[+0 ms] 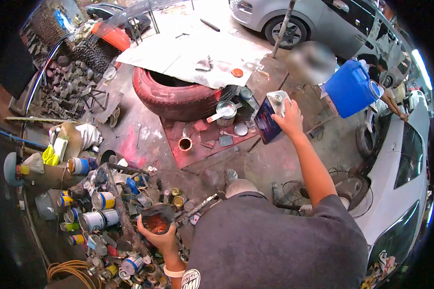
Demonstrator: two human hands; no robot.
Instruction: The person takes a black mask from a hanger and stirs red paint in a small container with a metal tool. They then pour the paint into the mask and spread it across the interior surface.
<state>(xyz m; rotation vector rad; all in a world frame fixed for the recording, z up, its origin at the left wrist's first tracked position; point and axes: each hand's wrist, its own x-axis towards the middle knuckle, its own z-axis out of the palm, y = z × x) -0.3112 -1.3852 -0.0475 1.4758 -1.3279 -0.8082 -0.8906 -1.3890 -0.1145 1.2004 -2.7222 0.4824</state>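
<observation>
My left hand (163, 239), a pale band at its wrist, is wrapped round a dark cup (157, 217) with reddish-brown liquid inside. A metal rod-like piece (201, 206) lies close to the cup's right side. Farther forward on the right, my right hand (290, 119) grips a rectangular metal can (267, 123) with a dark blue printed side and a round cap, held tilted. Just left of that can stands an open round tin (225, 113) with a pale flat stick (220, 113) across its top. A small cup of brown liquid (185, 144) sits on the red-stained board (197, 159).
A red-stained tyre (178, 98) bears a white sheet (173, 55). Many paint tins (103, 200) crowd the lower left. On the right are a blue jerrycan (350, 89), a white car (390, 192) and another person's arm (394, 107). A silver vehicle (318, 21) stands behind.
</observation>
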